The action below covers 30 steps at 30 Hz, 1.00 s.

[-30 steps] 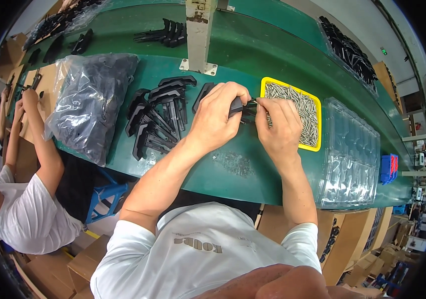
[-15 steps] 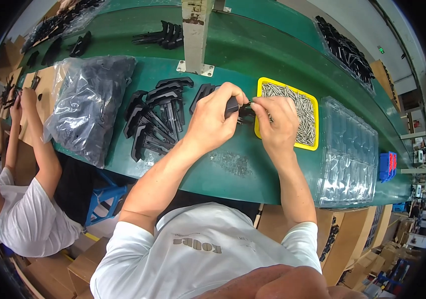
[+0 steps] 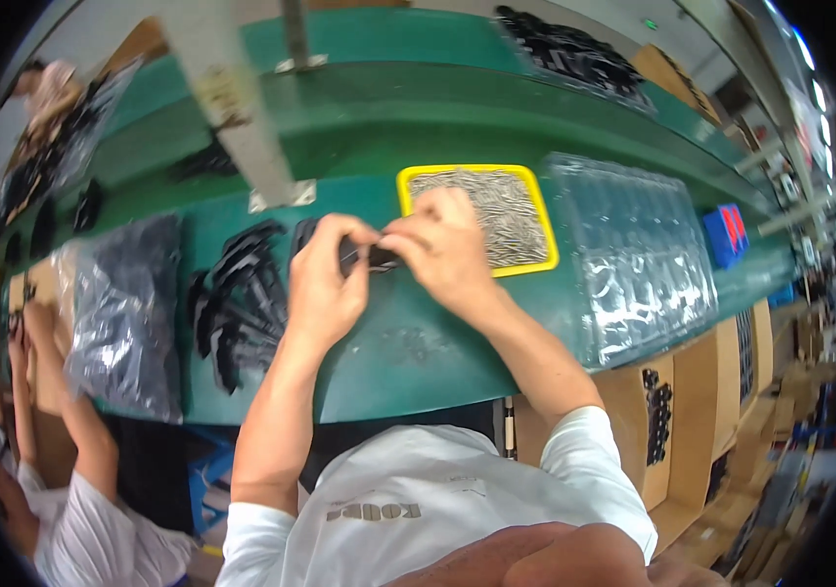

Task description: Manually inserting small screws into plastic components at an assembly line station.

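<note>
My left hand (image 3: pixel 325 284) is closed round a black handle-shaped part (image 3: pixel 348 256), much of it hidden by the fingers. Against its right end my right hand (image 3: pixel 449 252) is pinched; whatever is between those fingertips is too small and blurred to name. Just beyond the right hand stands a yellow-rimmed tray (image 3: pixel 552 245) full of small silver metal pins (image 3: pixel 511 220). Several black angled tools (image 3: pixel 242 284) lie in a fanned heap left of my left hand. Another black part (image 3: pixel 301 235) shows partly behind that hand.
A clear plastic bag of black parts (image 3: pixel 129 318) lies at the left, a clear moulded tray (image 3: pixel 638 264) at the right. A metal post (image 3: pixel 237 117) rises behind the heap. Beyond are a blue-and-red box (image 3: pixel 726 235) and, far left, a co-worker's arm (image 3: pixel 70 401).
The view has swung, so bench and trays appear further left, with some blur. Both hands remain together at the black part; my right hand now overlaps the yellow tray's near-left side.
</note>
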Motion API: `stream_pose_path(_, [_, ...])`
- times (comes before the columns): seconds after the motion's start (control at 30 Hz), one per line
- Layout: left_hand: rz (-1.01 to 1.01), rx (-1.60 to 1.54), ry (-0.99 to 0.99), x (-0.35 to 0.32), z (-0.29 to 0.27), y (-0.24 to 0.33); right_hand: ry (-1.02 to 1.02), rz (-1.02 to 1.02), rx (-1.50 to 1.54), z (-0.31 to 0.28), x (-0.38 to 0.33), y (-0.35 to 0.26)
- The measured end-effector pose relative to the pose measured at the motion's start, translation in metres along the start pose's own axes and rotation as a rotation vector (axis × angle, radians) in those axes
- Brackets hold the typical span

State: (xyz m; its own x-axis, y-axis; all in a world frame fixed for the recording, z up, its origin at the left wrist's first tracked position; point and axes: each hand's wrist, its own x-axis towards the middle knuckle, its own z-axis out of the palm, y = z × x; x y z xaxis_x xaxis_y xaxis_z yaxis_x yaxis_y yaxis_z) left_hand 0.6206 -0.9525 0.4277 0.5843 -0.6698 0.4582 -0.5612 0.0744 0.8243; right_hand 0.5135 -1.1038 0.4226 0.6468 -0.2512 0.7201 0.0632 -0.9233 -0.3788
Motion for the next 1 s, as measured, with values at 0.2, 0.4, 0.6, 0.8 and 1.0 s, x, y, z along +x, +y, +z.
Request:
stream_pose_path(0.2, [0.112, 0.150, 0.089, -0.002, 0.010, 0.006, 0.147, -0.196, -0.260, 0.001, 0.001, -0.007])
stream_pose_path(0.4, [0.095, 0.194, 0.109, -0.001, 0.013, 0.008, 0.212, -0.069, -0.067, -0.003, 0.001, -0.012])
stream_pose_path(0.6, [0.089, 0.100, 0.127, 0.000, 0.011, 0.004, -0.040, 0.645, 0.600, -0.010, 0.002, -0.021])
stream_pose_path(0.8, [0.040, 0.065, 0.124, -0.004, 0.008, -0.001, -0.020, 0.501, 0.343, -0.007, -0.003, -0.017])
stream_pose_path(1.0, [0.019, -0.019, 0.137, -0.003, 0.007, -0.003, 0.010, 0.235, 0.048, -0.008, -0.002, -0.007])
